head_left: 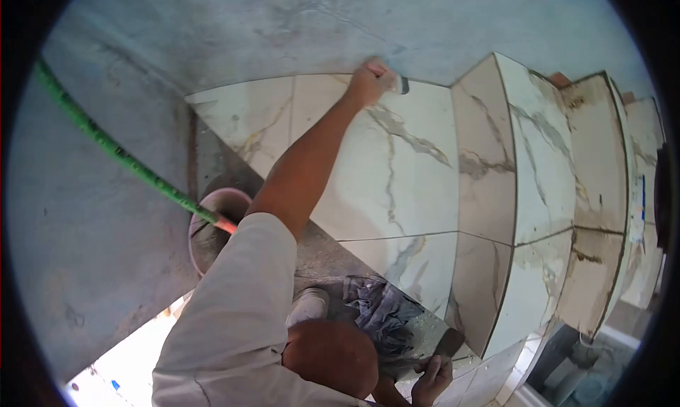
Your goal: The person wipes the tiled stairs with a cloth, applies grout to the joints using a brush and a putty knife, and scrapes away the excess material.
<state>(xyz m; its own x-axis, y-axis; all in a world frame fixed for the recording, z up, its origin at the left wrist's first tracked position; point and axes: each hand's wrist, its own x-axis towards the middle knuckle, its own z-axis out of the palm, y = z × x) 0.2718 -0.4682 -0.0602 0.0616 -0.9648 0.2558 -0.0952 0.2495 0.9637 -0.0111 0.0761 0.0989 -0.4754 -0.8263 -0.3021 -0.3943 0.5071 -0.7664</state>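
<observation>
My left hand [373, 83] reaches out to the wall edge of a white marble-patterned tile [418, 187], its fingers closed. A small flat piece with a dark edge [404, 86] sticks out beside the fingers; its exact kind is unclear. Low in the view, my right hand [433, 380] grips a dark flat scraper-like blade [448, 342], held over the corner of the tiled landing. Joint lines run between the tiles, and the far edge meets a grey plaster wall [319, 32].
Tiled steps [544, 152] run off to the right, with rough beige risers. At left, a green hose [120, 154] with an orange end hangs over a pinkish bucket [195, 241]. Crumpled dark cloth [379, 311] lies near my shoe [309, 306] and bent knee [331, 357].
</observation>
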